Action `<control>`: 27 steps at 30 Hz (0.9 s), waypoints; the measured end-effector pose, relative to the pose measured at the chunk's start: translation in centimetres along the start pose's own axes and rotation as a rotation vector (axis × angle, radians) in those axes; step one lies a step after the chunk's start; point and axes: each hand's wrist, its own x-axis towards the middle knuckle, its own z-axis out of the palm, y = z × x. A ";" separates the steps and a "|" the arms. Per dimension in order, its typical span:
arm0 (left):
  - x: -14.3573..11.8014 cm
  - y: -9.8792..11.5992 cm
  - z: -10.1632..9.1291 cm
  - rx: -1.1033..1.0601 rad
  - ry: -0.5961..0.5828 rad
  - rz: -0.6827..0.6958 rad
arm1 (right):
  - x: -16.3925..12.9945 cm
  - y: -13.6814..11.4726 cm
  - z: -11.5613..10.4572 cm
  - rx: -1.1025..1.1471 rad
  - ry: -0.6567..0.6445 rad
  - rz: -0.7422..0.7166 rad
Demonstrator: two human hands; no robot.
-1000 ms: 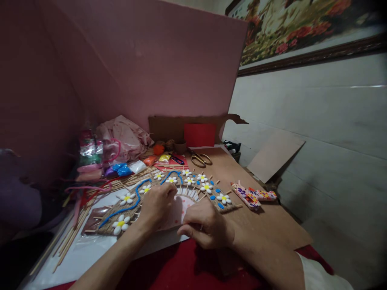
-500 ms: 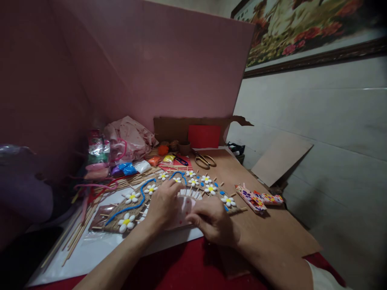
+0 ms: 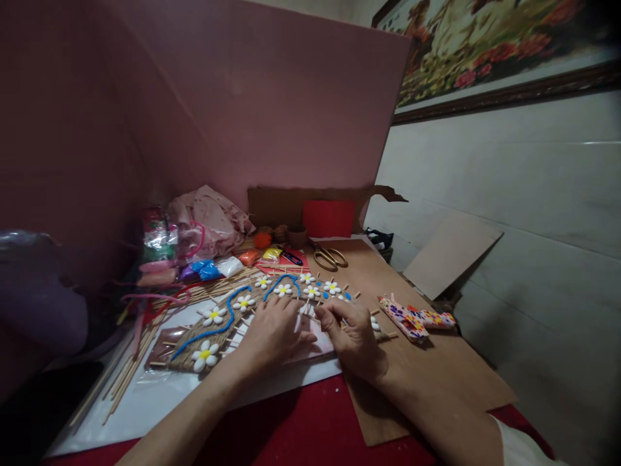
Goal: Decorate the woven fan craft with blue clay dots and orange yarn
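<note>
Work piece: a fan-shaped arc of woven twine and sticks (image 3: 228, 323) lies flat near the tabletop's front edge, on a white sheet (image 3: 160, 395), dotted with white flowers and a blue cord.
Left hand: the left hand (image 3: 274, 333) lies palm down on the arc's inner part, fingers spread flat, pressing and not gripping anything.
Right hand: the right hand (image 3: 354, 333) sits just right of the left, thumb and forefinger pinched together over the arc's right end; whether a small piece is between them, I cannot tell.
Key relation: the arc's long axis sweeps from front left toward back right; its right end lies directly under the right hand, which is nearer.
Nearby: a beaded strip (image 3: 412, 318) lies right of the hands; scissors (image 3: 330, 257) lie toward the back edge.
</note>
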 end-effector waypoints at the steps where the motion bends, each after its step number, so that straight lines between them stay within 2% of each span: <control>1: -0.1 0.0 0.0 0.006 -0.009 0.004 | 0.0 0.0 0.0 -0.003 -0.005 -0.002; 10: -0.3 0.4 0.1 0.086 -0.040 0.027 | -0.2 0.3 0.1 0.015 -0.037 -0.004; 16: -0.7 0.2 -0.2 0.050 -0.096 0.096 | -0.4 0.6 0.0 0.021 -0.050 -0.004; 22: -0.9 0.5 0.3 0.090 -0.050 0.100 | -0.4 0.8 0.1 0.028 -0.063 0.004; 27: -1.0 1.1 -0.1 0.095 -0.043 0.084 | -0.4 0.7 0.1 0.013 -0.074 0.006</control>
